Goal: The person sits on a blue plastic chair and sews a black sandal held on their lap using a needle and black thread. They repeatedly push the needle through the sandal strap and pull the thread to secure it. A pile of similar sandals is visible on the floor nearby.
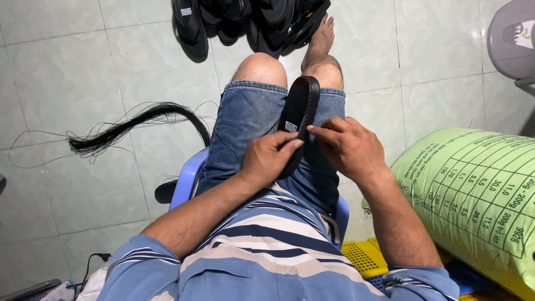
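Black sandal sole held edge-up over the seated person's lap, between both hands.

The left hand [271,158] closes round the near end of the sole [298,120]; the right hand [346,146] pinches its right rim with thumb and forefinger. The sole looks light, flexible and rubbery, probably best gripped by its edges. Black cord [131,127] lies on the floor [67,72], left; more sandals [251,22] far off.

A large pale green woven sack [473,195] with a dark printed grid lies at the right. Small white rectangular labels sit on the held black sole [290,126] and on a far sandal [186,11].
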